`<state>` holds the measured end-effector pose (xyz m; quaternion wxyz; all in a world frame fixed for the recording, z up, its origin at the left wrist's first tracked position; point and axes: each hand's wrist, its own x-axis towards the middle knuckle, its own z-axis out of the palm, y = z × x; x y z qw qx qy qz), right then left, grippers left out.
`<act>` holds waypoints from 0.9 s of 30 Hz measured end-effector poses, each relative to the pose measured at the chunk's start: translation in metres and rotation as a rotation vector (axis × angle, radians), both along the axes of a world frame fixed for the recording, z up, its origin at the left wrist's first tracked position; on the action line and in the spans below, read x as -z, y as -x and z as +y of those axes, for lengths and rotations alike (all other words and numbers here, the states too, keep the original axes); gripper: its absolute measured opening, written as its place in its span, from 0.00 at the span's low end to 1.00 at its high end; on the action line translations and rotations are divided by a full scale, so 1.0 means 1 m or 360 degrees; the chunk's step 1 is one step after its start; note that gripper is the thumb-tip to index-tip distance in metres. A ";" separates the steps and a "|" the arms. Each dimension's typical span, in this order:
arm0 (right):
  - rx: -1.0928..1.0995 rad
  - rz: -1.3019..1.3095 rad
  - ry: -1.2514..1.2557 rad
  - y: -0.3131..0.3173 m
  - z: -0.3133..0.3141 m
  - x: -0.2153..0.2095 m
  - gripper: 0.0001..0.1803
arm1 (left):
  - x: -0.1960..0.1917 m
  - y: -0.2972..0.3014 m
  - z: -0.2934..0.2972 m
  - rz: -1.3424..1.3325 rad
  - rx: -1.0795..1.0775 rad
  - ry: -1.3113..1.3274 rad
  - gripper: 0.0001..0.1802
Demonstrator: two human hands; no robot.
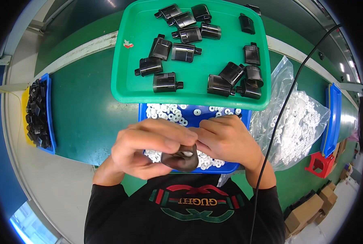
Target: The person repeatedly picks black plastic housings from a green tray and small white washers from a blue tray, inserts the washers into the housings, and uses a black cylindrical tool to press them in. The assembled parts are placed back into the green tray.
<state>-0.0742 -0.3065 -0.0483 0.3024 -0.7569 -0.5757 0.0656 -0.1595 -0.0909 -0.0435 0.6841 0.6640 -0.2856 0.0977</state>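
Observation:
My left hand (pixel 138 142) grips a dark translucent pod cartridge (pixel 179 162) between thumb and fingers, low in front of my chest. A small white patch shows inside the cartridge's near end. Against its far side, the curled fingers of my right hand (pixel 226 136) meet my left fingertips; whatever they pinch is hidden. Under both hands lies a blue tray (pixel 231 167) with many small white rings (pixel 165 112). Beyond it, a green tray (pixel 220 49) overlaps the blue tray's far edge and carries several similar black cartridges (pixel 164 82), scattered on their sides.
A clear plastic bag (pixel 297 122) of white rings lies to the right, with a black cable (pixel 286 101) crossing before it. A blue bin (pixel 50 118) of black parts stands at far left. Blue trays (pixel 333 118) and a red stool (pixel 321 164) are at far right.

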 end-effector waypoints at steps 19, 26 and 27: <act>0.0060 0.0020 0.0126 0.002 0.006 -0.002 0.15 | -0.012 -0.003 0.010 -0.0122 -0.0259 -0.0265 0.27; -0.0110 0.0626 -0.0805 -0.007 -0.007 -0.028 0.08 | -0.017 -0.005 0.014 -0.0071 -0.0311 -0.0518 0.26; -0.0119 0.0721 -0.0951 -0.006 -0.007 -0.037 0.03 | -0.019 -0.006 0.015 -0.0068 -0.0286 -0.0543 0.26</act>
